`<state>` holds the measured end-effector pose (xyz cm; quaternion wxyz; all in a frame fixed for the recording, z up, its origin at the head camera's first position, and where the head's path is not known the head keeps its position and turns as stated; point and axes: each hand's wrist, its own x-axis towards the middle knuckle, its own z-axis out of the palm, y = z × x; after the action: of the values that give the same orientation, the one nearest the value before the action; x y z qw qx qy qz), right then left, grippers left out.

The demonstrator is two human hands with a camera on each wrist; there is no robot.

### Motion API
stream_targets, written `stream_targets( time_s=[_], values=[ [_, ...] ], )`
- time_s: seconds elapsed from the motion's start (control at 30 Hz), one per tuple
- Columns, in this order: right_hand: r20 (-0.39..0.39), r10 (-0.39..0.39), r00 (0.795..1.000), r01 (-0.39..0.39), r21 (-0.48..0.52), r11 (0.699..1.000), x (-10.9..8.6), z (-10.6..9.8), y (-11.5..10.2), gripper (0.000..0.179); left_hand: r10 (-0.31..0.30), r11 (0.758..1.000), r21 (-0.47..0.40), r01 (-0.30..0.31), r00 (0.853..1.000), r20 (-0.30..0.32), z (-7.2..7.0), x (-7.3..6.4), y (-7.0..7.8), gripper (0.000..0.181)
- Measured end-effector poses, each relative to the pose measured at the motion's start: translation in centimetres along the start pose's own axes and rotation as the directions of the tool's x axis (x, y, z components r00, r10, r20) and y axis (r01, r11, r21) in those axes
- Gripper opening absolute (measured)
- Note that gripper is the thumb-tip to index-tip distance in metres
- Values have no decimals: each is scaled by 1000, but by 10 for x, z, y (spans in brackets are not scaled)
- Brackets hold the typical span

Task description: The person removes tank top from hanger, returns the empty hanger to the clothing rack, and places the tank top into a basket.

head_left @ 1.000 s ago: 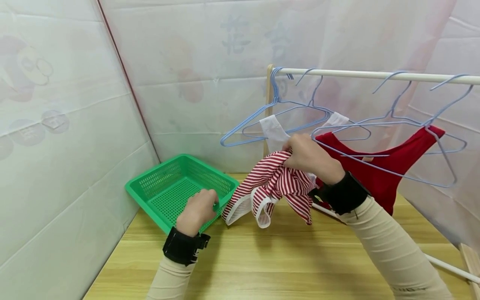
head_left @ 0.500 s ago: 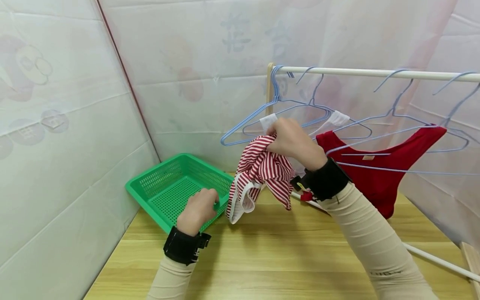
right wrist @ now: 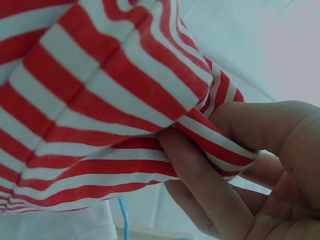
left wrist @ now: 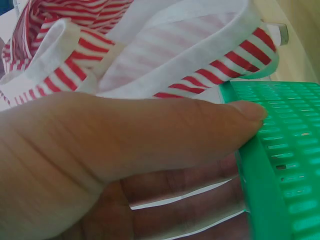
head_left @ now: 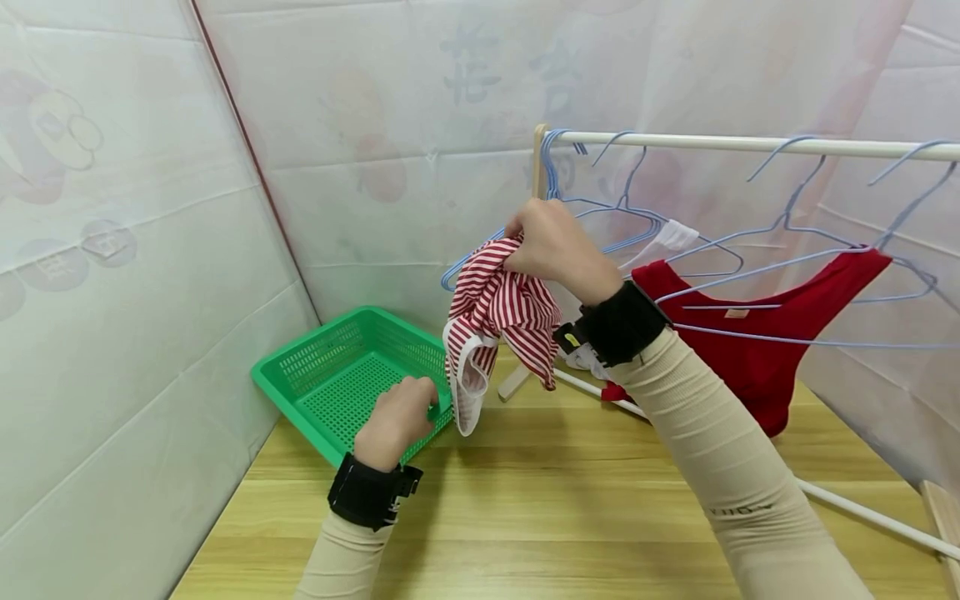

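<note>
moved left since earlier, the striped garment [head_left: 491,300], pinched in the right hand [head_left: 561,247], hangs by the basket [head_left: 352,383] the left hand [head_left: 397,419] grips, seemingly being carried over, and probably needs lowering inside next.

A crumpled red-and-white striped garment [head_left: 504,304] hangs bunched beside a green perforated basket [head_left: 337,400], perhaps touching it.
</note>
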<state>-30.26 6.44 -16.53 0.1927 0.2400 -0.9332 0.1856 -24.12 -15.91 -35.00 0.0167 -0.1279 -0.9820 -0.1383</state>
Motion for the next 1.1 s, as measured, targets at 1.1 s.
stream_targets(
  time_s=[1.1],
  values=[
    [30,-22,999,13,260,965,60,39,-17,30,10,999,35,-10,1000,-9,-1,-1,2,17]
  ],
)
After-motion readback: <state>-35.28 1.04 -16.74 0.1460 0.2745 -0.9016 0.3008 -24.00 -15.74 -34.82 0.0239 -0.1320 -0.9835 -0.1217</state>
